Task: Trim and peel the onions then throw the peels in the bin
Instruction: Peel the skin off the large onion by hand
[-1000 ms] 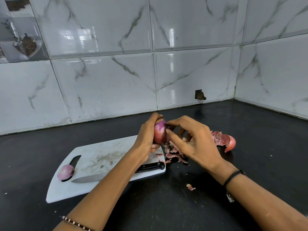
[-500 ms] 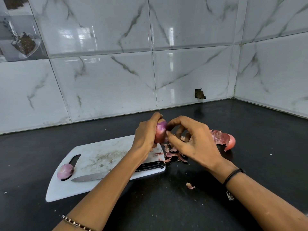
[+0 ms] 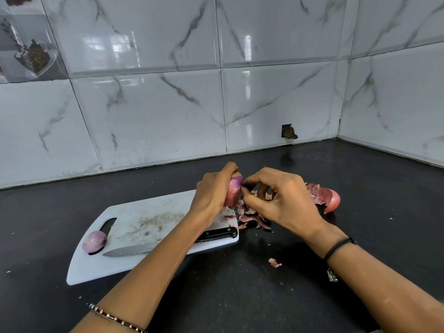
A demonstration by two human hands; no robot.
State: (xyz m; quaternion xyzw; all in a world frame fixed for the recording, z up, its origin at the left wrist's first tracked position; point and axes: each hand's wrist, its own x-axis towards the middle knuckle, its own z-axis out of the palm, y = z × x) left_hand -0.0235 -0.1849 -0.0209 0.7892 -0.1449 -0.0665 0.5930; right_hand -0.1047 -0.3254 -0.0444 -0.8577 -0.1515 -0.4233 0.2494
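I'm seeing a black counter (image 3: 312, 296), white cutting board (image 3: 134, 212), grey-veined white marble tiles (image 3: 144, 121), pinkish-purple onions (image 3: 94, 241), black-handled knife (image 3: 217, 234)

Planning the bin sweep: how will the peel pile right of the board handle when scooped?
Probably light and flimsy: the peel pile is thin, curled flakes. Likely to scatter rather than lift together; one scrap lies apart on the counter.

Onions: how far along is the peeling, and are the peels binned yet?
Done: one peeled onion sits on the cutting board beside the knife. In hand: the left hand grips a second onion while the right hand pinches its skin. Left: finish it, then bin the peels heaped on the counter and the stray peel nearer you. No bin is in view.
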